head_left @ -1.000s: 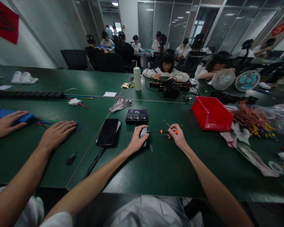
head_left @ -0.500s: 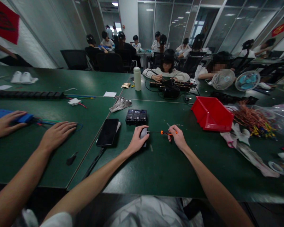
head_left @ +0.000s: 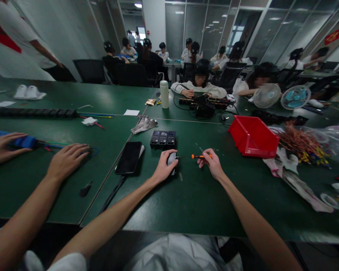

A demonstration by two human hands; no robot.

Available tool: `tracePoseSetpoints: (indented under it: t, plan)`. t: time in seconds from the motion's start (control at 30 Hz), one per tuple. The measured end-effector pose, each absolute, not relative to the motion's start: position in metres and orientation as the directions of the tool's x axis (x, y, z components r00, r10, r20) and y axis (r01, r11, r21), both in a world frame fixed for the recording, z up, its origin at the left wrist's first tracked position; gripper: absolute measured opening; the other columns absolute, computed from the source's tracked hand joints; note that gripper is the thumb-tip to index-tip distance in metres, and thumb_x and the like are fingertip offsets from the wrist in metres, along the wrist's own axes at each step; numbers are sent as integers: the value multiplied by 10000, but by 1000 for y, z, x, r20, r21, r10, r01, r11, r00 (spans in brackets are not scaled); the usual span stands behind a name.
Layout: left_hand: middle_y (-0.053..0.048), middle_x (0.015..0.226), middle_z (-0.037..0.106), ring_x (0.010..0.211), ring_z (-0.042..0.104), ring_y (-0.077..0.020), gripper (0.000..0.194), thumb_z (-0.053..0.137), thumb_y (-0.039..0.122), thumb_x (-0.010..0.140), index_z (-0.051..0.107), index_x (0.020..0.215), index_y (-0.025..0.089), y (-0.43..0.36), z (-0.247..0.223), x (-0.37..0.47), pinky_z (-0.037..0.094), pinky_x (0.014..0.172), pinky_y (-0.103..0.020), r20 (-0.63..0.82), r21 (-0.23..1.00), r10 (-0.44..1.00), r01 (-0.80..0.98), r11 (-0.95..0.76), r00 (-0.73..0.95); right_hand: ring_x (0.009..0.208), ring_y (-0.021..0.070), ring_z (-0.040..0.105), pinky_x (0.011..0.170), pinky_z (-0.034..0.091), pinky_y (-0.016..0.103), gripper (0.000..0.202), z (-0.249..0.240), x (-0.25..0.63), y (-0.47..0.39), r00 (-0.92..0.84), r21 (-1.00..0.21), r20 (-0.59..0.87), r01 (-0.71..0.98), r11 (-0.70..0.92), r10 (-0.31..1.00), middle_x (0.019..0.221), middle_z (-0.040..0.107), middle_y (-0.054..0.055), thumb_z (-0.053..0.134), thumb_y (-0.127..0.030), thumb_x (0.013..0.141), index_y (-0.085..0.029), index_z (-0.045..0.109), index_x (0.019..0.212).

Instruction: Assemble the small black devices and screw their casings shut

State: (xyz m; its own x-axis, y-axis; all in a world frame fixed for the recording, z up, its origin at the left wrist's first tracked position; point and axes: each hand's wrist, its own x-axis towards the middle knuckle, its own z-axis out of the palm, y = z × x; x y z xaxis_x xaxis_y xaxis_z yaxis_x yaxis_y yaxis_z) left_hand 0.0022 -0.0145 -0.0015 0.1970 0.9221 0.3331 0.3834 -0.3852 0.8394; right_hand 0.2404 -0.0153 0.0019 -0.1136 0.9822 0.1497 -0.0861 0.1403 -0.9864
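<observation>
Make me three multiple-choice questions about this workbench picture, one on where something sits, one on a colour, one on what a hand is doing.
1. Where does the smartphone lie?
A. left of the person's left hand
B. inside the bin
C. beside the fans

2. What colour is the plastic bin?
A. blue
B. red
C. yellow

3. What is the right hand doing?
A. lying flat on the table
B. gripping the bottle
C. holding the orange-handled screwdriver

Answers: 1 A, the phone is face down just left of that hand, which presses a small dark device. 2 B, the bin is plainly red. 3 C, its fingers pinch the handle, with the tip at the device.
</observation>
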Motion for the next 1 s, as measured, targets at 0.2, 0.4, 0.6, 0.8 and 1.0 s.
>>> tracePoseSetpoints:
  t: [0.2,0.4,0.6,0.8,1.0]
  plan:
    - [-33,1173,479,1135,451,-182,360,521,279,831,484,1189,278,-14,-2,2,322,1030,-354,337,840,921,380,-389,198,427,123,560,438,425,231,301,2,241,-15,-131,-989,145,-45,140,981,595,627,-18,455,-507,865,-210,410,857]
    - [-36,1172,473,1128,451,-185,367,517,285,833,476,1198,277,-14,-2,1,325,1023,-353,325,842,924,383,-380,201,390,119,534,413,402,219,306,2,243,-15,-160,-992,121,5,124,980,511,584,-34,404,-505,888,-203,432,853]
    - [-35,1162,475,1125,452,-182,364,520,284,833,477,1194,278,-14,-2,1,320,1027,-349,330,843,924,380,-382,195,563,130,598,522,459,244,280,2,243,-16,-113,-984,177,-13,177,978,713,623,-7,527,-419,845,-210,419,994]
    - [-34,1167,477,1127,450,-181,365,522,278,832,479,1194,276,-14,-3,1,319,1029,-349,335,838,920,383,-389,202,578,124,576,568,468,258,223,4,244,-18,-105,-980,200,-21,199,974,682,577,-28,532,-369,849,-212,419,960]
    - [-34,1171,475,1133,448,-179,366,524,272,830,478,1193,274,-13,-4,1,314,1035,-349,337,839,921,382,-388,197,517,115,555,512,451,237,211,3,243,-16,-119,-980,200,-20,199,972,624,572,-40,522,-385,860,-207,416,901]
